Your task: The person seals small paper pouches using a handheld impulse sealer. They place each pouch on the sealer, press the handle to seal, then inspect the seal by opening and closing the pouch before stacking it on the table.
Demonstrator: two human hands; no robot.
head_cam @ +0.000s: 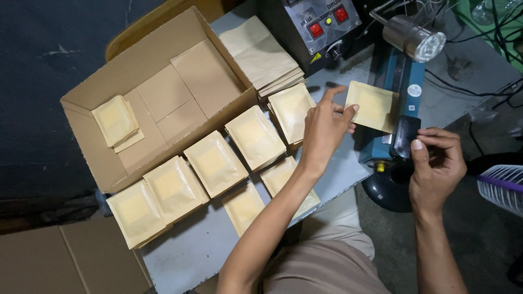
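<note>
Kraft-paper pouch [370,106] is pinched flat by the left hand [325,128], best kept square while the sealer handle [406,136] is gripped by the right hand [436,163].

Left hand [325,128] stretched forward, fingers pinching; right hand [436,163] seemingly curled, thumb up.

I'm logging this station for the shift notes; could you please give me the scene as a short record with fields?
Left hand: left hand pinches a tan pouch lying on the blue sealer
Right hand: right hand grips the sealer's black handle
Table: filled pouches lie in rows on the grey table
Box: open cardboard box holds a few pouches
Spare stock: flat empty bags beside the box
</note>
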